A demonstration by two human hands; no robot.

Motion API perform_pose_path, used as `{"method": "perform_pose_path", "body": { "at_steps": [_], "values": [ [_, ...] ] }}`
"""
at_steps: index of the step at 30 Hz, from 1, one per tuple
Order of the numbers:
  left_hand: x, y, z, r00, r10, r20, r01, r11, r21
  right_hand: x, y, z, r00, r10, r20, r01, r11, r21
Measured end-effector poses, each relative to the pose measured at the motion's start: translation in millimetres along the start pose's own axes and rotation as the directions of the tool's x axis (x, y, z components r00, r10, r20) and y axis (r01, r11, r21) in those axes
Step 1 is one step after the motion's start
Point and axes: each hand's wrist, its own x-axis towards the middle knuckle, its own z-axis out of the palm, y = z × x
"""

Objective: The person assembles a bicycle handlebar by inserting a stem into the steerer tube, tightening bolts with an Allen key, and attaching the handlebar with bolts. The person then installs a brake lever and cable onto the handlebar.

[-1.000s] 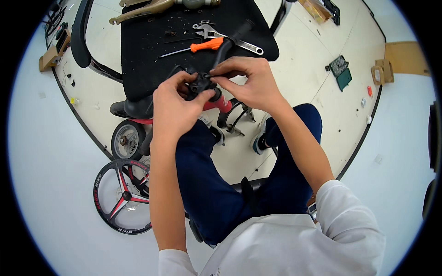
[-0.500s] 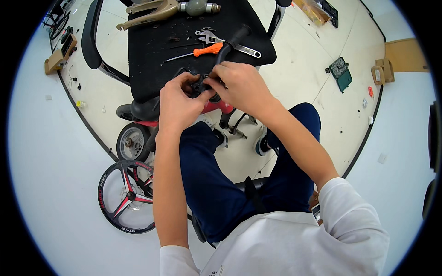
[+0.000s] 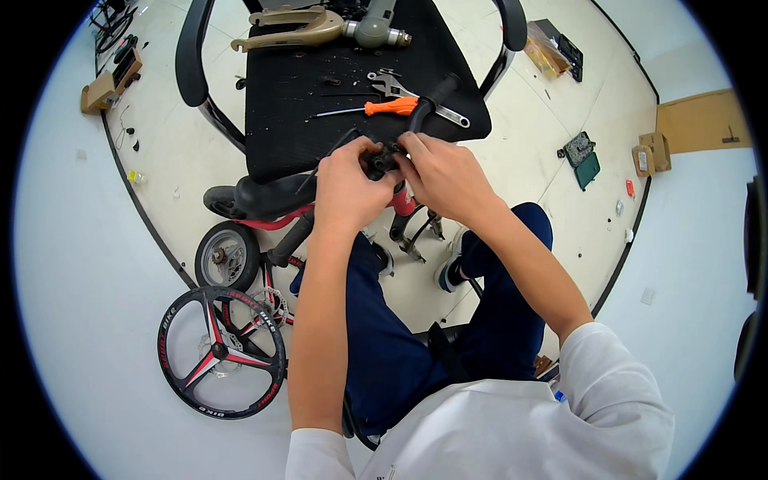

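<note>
In front of the black chair seat, my left hand (image 3: 350, 182) is closed around a black handlebar stem (image 3: 382, 162), thumb and fingertips on its clamp. My right hand (image 3: 448, 176) pinches the same stem from the other side; whether a small part is between its fingertips is hidden. A black handlebar (image 3: 436, 94) rises from the stem over the seat. Below the hands shows a red bike frame (image 3: 404, 202). Beyond them on the seat lie an orange-handled screwdriver (image 3: 390, 106), an adjustable wrench (image 3: 389, 84) and a thin black hex key (image 3: 348, 95).
The office chair (image 3: 276, 120) bears a tan fork (image 3: 300, 30) at its far end. To the left are a bike saddle (image 3: 272, 194), a small wheel (image 3: 226, 254) and a three-spoke wheel (image 3: 218, 350). A green case (image 3: 586, 168) lies on the floor at right.
The view has shifted, so the chair and tools appear further right and the wheels show more fully. Both hands stay on the stem, with the left turned slightly around it.
</note>
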Motion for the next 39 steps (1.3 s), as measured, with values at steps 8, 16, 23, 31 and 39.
{"method": "perform_pose_path", "body": {
  "at_steps": [8,16,23,31,39],
  "values": [
    [-0.9,2.0,-0.2,1.0,0.021,-0.005,-0.021,1.0,0.018,4.4,6.2,6.2,0.997,-0.079,0.022,0.082,0.979,-0.186],
    [-1.2,2.5,-2.6,1.0,-0.014,0.021,0.014,1.0,-0.009,0.9,6.1,-7.7,0.996,-0.091,-0.013,0.089,0.993,-0.08],
    [-2.7,8.4,-4.7,0.999,-0.025,0.039,0.026,1.0,-0.014,4.0,17.6,-1.5,0.983,-0.182,-0.013,0.181,0.982,-0.056],
    [-2.2,7.4,-6.4,0.999,-0.035,0.033,0.035,0.999,0.005,10.3,4.9,-8.7,0.994,-0.1,0.031,0.103,0.988,-0.118],
    [-1.4,1.8,-2.0,1.0,-0.012,0.021,0.013,0.999,-0.03,13.0,9.5,-6.6,0.992,-0.101,0.07,0.111,0.983,-0.145]
  ]
}}
